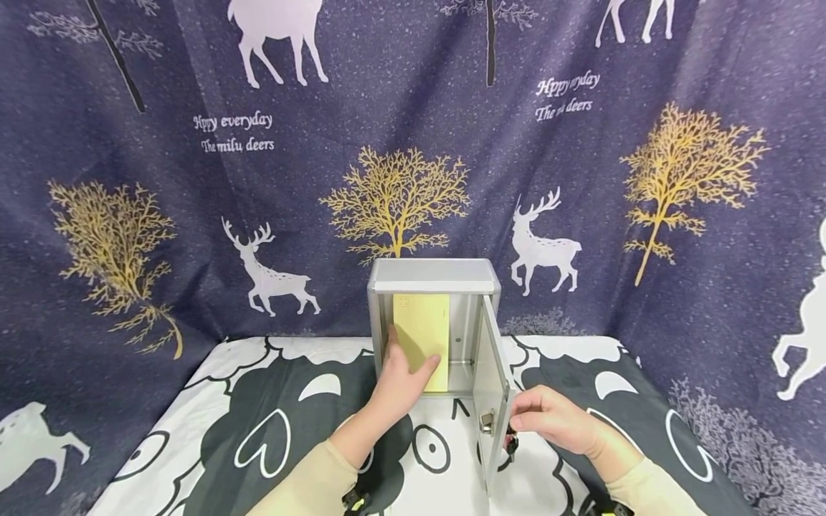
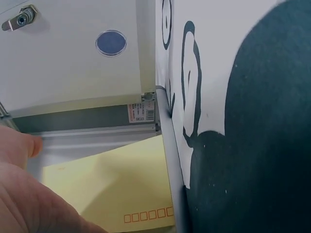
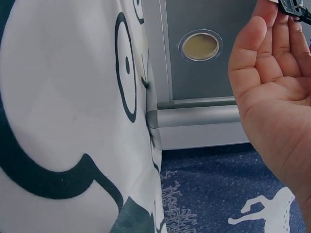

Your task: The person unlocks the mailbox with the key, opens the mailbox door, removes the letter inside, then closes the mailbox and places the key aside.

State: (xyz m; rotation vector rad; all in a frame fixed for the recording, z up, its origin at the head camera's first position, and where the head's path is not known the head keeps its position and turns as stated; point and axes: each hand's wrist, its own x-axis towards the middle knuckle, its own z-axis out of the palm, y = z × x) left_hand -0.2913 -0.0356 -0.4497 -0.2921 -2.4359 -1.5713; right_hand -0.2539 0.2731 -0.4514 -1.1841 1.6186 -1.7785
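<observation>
1. Left hand (image 1: 403, 376): reaching into the box, fingers extended and thumb spread wide. It lies against the front of the envelope, index finger along its left side; not curled round it.
2. Envelope (image 1: 422, 322): yellow, standing upright inside the box, toward the left of the opening. The left wrist view shows a row of small red squares printed along one end.
3. Box (image 1: 434, 274): pale grey metal, front open, set on the cloth.
4. Door (image 1: 495, 365): hinged on the box's right side, swung outward toward the person. Lock (image 1: 487, 423) fitted on the inner face; a round window (image 2: 111, 42) shows in the left wrist view.
5. Right hand (image 1: 555, 423): fingers bent, thumb drawn in, pinching the keys (image 1: 512, 446) at the outer face of the door near its free edge. In the right wrist view the fingertips are partly cut off at the top.
6. Label (image 2: 142, 112): white, with a barcode, on a wall of the box.
7. Cloth (image 1: 258, 401): black and white cartoon print, under the box. Curtain (image 1: 413, 107): dark blue, with deer and trees, hanging behind.
</observation>
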